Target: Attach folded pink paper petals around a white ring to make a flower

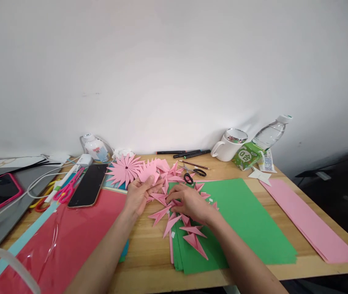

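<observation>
My left hand (139, 194) is closed on a pink folded-paper fan (148, 169), a partly joined ring of pointed pieces, pinched between thumb and fingers. My right hand (190, 202) reaches down into the loose folded pink paper pieces (171, 222), its fingers curled around one of them; the fingertips are partly hidden. These pieces lie scattered over the table and the left edge of the green paper sheets (241, 220). A finished pink paper pinwheel (126, 169) with a round of points lies just behind my left hand.
Black-handled scissors (189, 176), a pencil (195, 164) and several pens (197, 154) lie behind the pieces. At right are a white mug (227, 146), a green box (247, 156), a tilted bottle (272, 132) and pink paper strips (311, 224). A phone (88, 185) and red paper (85, 228) lie left.
</observation>
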The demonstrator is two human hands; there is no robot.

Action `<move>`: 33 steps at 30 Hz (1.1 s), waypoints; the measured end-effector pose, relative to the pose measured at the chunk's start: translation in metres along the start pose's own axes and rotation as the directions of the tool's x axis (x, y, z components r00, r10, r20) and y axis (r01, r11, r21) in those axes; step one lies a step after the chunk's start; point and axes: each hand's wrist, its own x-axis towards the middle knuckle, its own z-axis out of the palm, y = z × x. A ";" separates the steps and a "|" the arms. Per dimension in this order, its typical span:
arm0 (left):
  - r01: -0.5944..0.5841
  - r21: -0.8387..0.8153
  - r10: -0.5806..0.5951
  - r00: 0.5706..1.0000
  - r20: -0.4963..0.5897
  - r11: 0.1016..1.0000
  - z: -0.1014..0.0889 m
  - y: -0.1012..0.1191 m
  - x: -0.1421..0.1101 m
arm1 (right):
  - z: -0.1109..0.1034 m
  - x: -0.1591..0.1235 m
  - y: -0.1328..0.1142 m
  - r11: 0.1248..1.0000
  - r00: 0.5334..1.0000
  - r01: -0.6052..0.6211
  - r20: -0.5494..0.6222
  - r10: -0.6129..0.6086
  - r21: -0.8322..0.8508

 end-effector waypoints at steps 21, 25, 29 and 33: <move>0.009 0.098 -0.009 1.000 -0.005 0.995 0.009 -0.002 -0.008 | -0.006 0.010 0.012 0.164 0.824 -0.069 -0.037 0.566 0.984; 0.027 0.069 -0.025 0.999 -0.020 0.997 0.012 -0.004 -0.010 | -0.003 0.012 0.008 0.072 0.807 -0.044 -0.007 0.591 0.996; 0.029 0.056 -0.026 0.998 -0.053 0.998 0.012 -0.004 -0.009 | -0.002 0.014 0.007 0.081 0.780 0.015 -0.062 0.622 0.997; 0.013 0.064 -0.009 0.998 -0.064 0.998 0.012 -0.003 -0.009 | 0.001 0.017 0.006 0.113 0.741 0.107 -0.154 0.654 0.988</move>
